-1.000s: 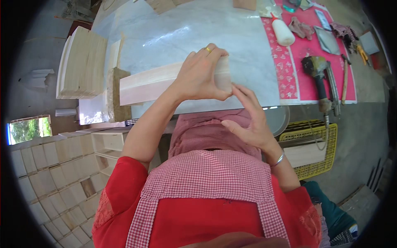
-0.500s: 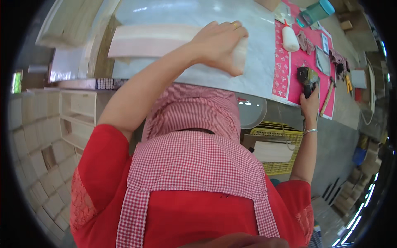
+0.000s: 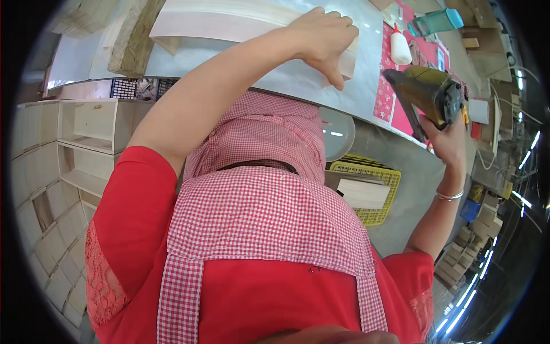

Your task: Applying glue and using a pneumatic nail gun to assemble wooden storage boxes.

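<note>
A long pale wooden piece [image 3: 220,27], seemingly a shallow frame or box, lies across the worktable. My left hand [image 3: 325,41] grips its right end, fingers over the top and thumb down the near side. To the right, my right hand [image 3: 450,140] is wrapped around the handle of a yellow and black nail gun [image 3: 429,94]. The tool is held up over the table's right edge, its long black nose pointing left, apart from the wood. The hand partly hides the handle.
A white glue bottle with a red tip [image 3: 400,47] and a teal bottle [image 3: 436,23] stand on a pink cloth [image 3: 385,94]. A rough timber block [image 3: 133,43] lies at left. Below are a yellow crate [image 3: 375,215], a stool [image 3: 338,135] and stacked wooden boxes [image 3: 86,129].
My right hand has raised the nail gun off the pink cloth, and its nose has swung left. My left hand stays on the wood's right end. The whole view has shifted slightly.
</note>
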`<action>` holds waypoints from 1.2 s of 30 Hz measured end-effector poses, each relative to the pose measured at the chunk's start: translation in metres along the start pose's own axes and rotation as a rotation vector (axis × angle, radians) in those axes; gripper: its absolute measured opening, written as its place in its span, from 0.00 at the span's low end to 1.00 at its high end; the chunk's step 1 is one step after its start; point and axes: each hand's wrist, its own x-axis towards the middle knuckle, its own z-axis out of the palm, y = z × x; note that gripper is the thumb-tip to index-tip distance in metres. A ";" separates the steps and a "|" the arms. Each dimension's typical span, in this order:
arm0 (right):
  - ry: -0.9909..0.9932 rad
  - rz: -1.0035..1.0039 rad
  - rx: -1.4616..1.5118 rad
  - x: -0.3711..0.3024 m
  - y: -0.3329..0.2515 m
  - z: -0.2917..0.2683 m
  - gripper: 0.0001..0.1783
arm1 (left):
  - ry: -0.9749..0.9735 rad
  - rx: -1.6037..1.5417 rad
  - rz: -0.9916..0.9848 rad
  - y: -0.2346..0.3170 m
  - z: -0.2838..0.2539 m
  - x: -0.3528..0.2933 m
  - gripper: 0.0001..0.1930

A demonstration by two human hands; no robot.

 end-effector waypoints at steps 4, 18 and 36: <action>-0.054 -0.299 0.028 -0.001 -0.032 0.001 0.17 | -0.007 -0.013 -0.010 0.003 -0.002 0.000 0.45; -0.192 -0.270 -0.054 0.004 -0.059 0.000 0.22 | 0.096 0.449 -0.206 0.049 -0.029 -0.018 0.34; -0.240 -0.223 -0.007 0.011 -0.050 -0.002 0.23 | 0.006 -0.077 0.017 0.004 -0.022 -0.003 0.35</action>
